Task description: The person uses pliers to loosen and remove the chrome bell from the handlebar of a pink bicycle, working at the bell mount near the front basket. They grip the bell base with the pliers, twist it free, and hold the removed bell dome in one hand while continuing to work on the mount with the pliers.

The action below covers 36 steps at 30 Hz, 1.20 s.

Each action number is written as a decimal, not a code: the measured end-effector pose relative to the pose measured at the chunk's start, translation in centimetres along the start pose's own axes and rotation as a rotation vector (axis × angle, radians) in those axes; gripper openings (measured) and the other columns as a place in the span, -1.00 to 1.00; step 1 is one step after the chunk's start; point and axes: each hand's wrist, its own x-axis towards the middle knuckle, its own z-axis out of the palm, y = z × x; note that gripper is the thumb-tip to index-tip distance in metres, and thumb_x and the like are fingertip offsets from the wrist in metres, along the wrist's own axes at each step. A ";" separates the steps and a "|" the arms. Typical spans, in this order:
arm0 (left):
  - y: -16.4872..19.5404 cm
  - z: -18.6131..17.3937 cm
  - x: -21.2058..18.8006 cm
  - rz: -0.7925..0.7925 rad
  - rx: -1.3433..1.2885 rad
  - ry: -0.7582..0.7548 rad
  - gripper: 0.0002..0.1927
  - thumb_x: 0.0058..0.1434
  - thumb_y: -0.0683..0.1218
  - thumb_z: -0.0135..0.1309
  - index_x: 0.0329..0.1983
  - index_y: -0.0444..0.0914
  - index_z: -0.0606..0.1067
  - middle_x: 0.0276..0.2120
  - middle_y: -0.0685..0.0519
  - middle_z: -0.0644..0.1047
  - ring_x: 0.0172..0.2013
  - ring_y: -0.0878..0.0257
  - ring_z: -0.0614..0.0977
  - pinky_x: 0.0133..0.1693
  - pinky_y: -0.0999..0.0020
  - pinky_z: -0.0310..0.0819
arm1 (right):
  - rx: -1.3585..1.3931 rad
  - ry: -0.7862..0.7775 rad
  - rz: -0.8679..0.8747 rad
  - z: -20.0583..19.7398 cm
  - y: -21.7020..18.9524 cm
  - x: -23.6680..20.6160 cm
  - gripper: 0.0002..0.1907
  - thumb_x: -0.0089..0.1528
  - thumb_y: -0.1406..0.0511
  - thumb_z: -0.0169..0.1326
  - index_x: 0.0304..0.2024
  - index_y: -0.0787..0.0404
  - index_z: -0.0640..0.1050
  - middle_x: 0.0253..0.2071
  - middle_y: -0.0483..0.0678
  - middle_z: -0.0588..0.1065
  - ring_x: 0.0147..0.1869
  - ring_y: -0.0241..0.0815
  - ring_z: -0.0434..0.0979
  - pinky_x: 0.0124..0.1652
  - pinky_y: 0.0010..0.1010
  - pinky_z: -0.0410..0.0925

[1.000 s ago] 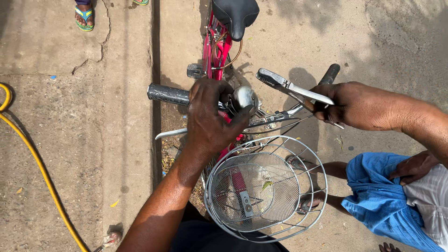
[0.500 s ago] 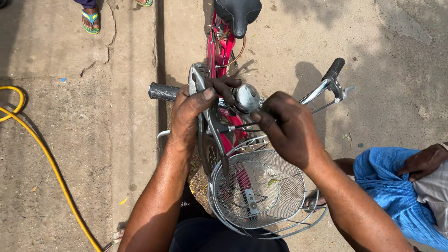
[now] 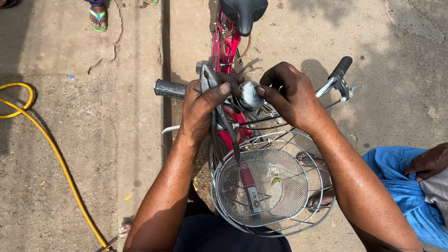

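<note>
While the bike (image 3: 228, 51) stands on bare concrete ground (image 3: 84, 154) outdoors in sun, a crack and a seam run through the slab left of it. Yellow hose (image 3: 56, 154) curves across the ground well left of the bike. A sandalled foot (image 3: 98, 17) shows at top, left of the saddle (image 3: 243, 11). Another person in blue cloth (image 3: 401, 182) sits right of the bike, beside the wire basket (image 3: 268, 191).

Left hand (image 3: 201, 109): fingers closed around pliers (image 3: 215, 98), just above the basket, beside the left grip (image 3: 170, 88); the handles hang down toward the basket. Right hand (image 3: 291, 95): fingers pinched on the bell (image 3: 250, 95) at the middle of the handlebar, touching it on the right side.

Versus half a second ago: the pliers have swung more upright, with their head raised above the bar. The right hand has shifted up onto the bell. The right grip (image 3: 340, 67) is unchanged, free of either hand.
</note>
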 end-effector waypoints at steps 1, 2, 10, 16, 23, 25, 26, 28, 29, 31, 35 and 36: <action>0.0 0.0 0.0 -0.003 0.035 -0.001 -0.61 0.23 0.06 0.20 -0.12 -0.37 0.62 -0.13 -0.06 0.68 0.00 0.15 0.67 0.17 0.18 0.51 | -0.070 0.007 0.030 0.2 0.1 0.1 -0.81 0.27 0.30 0.25 -0.20 0.29 0.54 -0.24 0.07 0.50 -0.16 0.09 0.56 -0.14 -0.12 0.40; 0.0 0.1 0.1 -0.006 0.070 0.000 -0.60 0.22 0.06 0.20 -0.09 -0.37 0.62 -0.12 -0.06 0.68 -0.02 0.17 0.67 0.15 0.20 0.51 | -0.071 -0.001 -0.012 0.3 0.2 0.1 -0.83 0.27 0.33 0.22 -0.19 0.30 0.54 -0.23 0.08 0.50 -0.14 0.10 0.55 -0.14 -0.12 0.40; 0.3 0.1 0.1 0.000 0.174 -0.005 -0.54 0.22 0.07 0.20 -0.01 -0.39 0.62 -0.16 -0.05 0.68 -0.08 0.20 0.68 0.09 0.23 0.56 | 0.258 0.020 -0.141 0.5 0.2 -0.3 -0.83 0.20 0.44 0.07 -0.15 0.32 0.53 -0.09 0.11 0.46 -0.07 0.03 0.57 -0.11 -0.21 0.45; 0.2 -0.1 0.1 0.018 0.230 -0.016 -0.53 0.22 0.08 0.20 0.00 -0.38 0.63 -0.19 -0.03 0.69 -0.10 0.23 0.69 0.07 0.26 0.57 | -0.032 0.107 0.002 1.6 0.1 -0.3 -0.87 0.28 0.39 0.22 -0.20 0.33 0.53 -0.25 0.08 0.48 -0.16 0.04 0.54 -0.17 -0.17 0.39; 0.1 -0.1 0.1 0.014 0.184 -0.018 -0.57 0.25 0.05 0.19 0.00 -0.38 0.63 -0.17 -0.04 0.69 -0.10 0.23 0.68 0.08 0.26 0.56 | 0.103 0.101 -0.161 1.2 0.2 -0.8 -0.81 0.21 0.46 0.16 -0.11 0.31 0.52 -0.14 0.07 0.49 -0.09 0.04 0.58 -0.12 -0.21 0.44; 0.1 -0.1 0.1 0.015 0.147 -0.022 -0.58 0.25 0.05 0.20 -0.01 -0.38 0.62 -0.17 -0.04 0.68 -0.09 0.22 0.68 0.08 0.25 0.57 | 0.181 0.105 -0.129 1.4 -0.1 -0.7 -0.81 0.20 0.45 0.14 -0.12 0.30 0.53 -0.11 0.06 0.50 -0.09 0.01 0.61 -0.14 -0.26 0.45; 0.0 -0.1 0.2 0.011 0.126 -0.023 -0.58 0.25 0.04 0.20 -0.01 -0.38 0.62 -0.17 -0.04 0.68 -0.09 0.22 0.68 0.09 0.25 0.57 | 0.202 0.118 -0.024 1.6 -0.2 -0.7 -0.80 0.20 0.42 0.20 -0.13 0.30 0.52 -0.16 0.04 0.50 -0.15 0.01 0.59 -0.18 -0.26 0.44; 0.0 -0.2 0.2 0.010 0.135 -0.021 -0.58 0.24 0.05 0.20 -0.01 -0.37 0.62 -0.17 -0.04 0.69 -0.09 0.22 0.69 0.09 0.25 0.57 | 0.242 0.145 0.190 2.0 -0.6 -0.6 -0.73 0.18 0.34 0.30 -0.15 0.30 0.51 -0.27 0.00 0.51 -0.28 0.01 0.55 -0.27 -0.25 0.41; 0.0 -0.2 0.2 0.013 0.166 -0.016 -0.58 0.24 0.05 0.19 -0.01 -0.37 0.63 -0.17 -0.04 0.69 -0.09 0.22 0.69 0.08 0.25 0.58 | 0.142 0.153 0.137 2.2 -0.6 -0.6 -0.78 0.23 0.34 0.29 -0.17 0.30 0.52 -0.28 0.02 0.50 -0.25 0.02 0.54 -0.23 -0.23 0.39; -0.1 -0.3 0.3 0.018 0.199 -0.009 -0.57 0.24 0.06 0.19 -0.02 -0.37 0.63 -0.18 -0.04 0.69 -0.10 0.22 0.70 0.07 0.26 0.58 | -0.056 0.165 0.028 2.5 -0.6 -0.6 -0.82 0.33 0.35 0.28 -0.22 0.32 0.53 -0.29 0.05 0.47 -0.19 0.03 0.53 -0.16 -0.18 0.37; -0.1 -0.3 0.3 0.008 0.161 -0.006 -0.57 0.24 0.05 0.18 -0.02 -0.39 0.63 -0.18 -0.05 0.69 -0.11 0.22 0.69 0.06 0.25 0.58 | 0.072 0.147 -0.039 2.3 0.1 -1.0 -0.89 0.29 0.42 0.17 -0.15 0.32 0.53 -0.22 0.06 0.48 -0.15 -0.01 0.55 -0.14 -0.21 0.40; -0.1 -0.2 0.3 0.008 0.140 -0.014 -0.57 0.24 0.05 0.18 -0.02 -0.39 0.63 -0.18 -0.06 0.69 -0.11 0.22 0.69 0.06 0.25 0.58 | 0.100 0.163 -0.061 2.3 0.3 -1.1 -0.88 0.28 0.43 0.15 -0.12 0.31 0.53 -0.19 0.05 0.48 -0.11 -0.03 0.55 -0.11 -0.22 0.41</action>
